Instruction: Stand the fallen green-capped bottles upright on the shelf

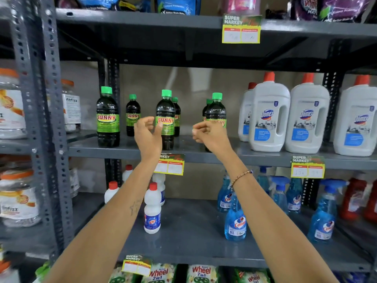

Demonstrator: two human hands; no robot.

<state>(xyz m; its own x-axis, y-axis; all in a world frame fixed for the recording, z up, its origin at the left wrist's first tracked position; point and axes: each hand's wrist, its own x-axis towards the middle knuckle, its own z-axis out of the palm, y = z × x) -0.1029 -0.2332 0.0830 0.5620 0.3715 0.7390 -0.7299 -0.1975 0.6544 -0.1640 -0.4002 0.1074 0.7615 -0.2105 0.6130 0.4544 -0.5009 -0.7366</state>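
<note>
From the head view, take the middle front green-capped bottle (165, 119) as the marker: it stands upright near the front edge of the grey shelf (126, 149), and every other bottle of its kind that I can see is upright too. One stands well off to its left (107, 117), a smaller-looking one sits behind and between them (133, 115), another peeks out just behind the marker's right shoulder (176, 116), and a front one with a partner tucked behind it stands to the right (216, 111). None lies on its side. The left hand (148, 133) hangs just in front of the marker bottle's label, its fingers (143, 121) loosely curled and apart, thumb near the label but pinching nothing that I can make out. The right hand (210, 135) sits to the marker's right, in front of the right-hand bottle, fingers (201, 126) drawn together at the tips and holding nothing. The white jugs (269, 117) farther right of the marker are no part of this. I'd judge the righting is done or all but done, and the hands are at the letting-go stage. The next move likely calls only for drawing both hands clear without brushing a bottle, then a glance along the row for any that leans.
</note>
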